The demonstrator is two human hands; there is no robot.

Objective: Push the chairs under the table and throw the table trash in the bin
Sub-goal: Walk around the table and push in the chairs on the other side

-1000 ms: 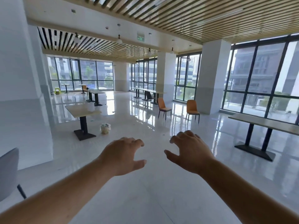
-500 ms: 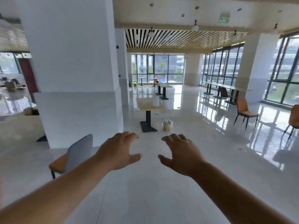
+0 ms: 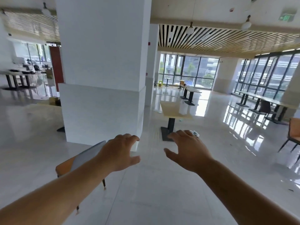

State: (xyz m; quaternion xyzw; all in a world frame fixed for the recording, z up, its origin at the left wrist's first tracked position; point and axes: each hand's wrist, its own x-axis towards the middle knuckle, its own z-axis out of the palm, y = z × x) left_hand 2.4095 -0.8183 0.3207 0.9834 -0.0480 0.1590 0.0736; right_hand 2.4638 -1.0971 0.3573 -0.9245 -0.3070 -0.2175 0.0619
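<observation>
The chair with the grey back and orange seat on thin dark legs [image 3: 76, 161] stands on the floor just in front of the white square pillar [image 3: 102, 70], partly hidden behind the left forearm. It is well apart from the light wooden square surface on a black pedestal [image 3: 174, 109], which stands beyond the pillar's right corner. That surface's top looks glossy with glare; whether any trash lies on it cannot be told. Near its black base plate, on the floor, sits a small bin with a crumpled white liner [image 3: 194, 133], mostly hidden behind the right hand; what it holds cannot be made out.

The left hand [image 3: 121, 153] hovers above the chair's back, fingers spread and curled downward, gripping nothing and not touching the chair. The right hand [image 3: 188, 150] is held out beside it, likewise apart-fingered and holding nothing.

The glossy white tiled floor [image 3: 154, 192] lies open between the chair and the pedestal surface, with wide free room to the right. At the right edge of the view an orange chair on black legs [image 3: 293, 135] stands alone on the floor. Further back, a long light surface on black legs [image 3: 263, 101] runs along the windows with a dark chair [image 3: 264, 108] against its near edge, and another long surface [image 3: 192, 91] stands in the middle distance.
</observation>
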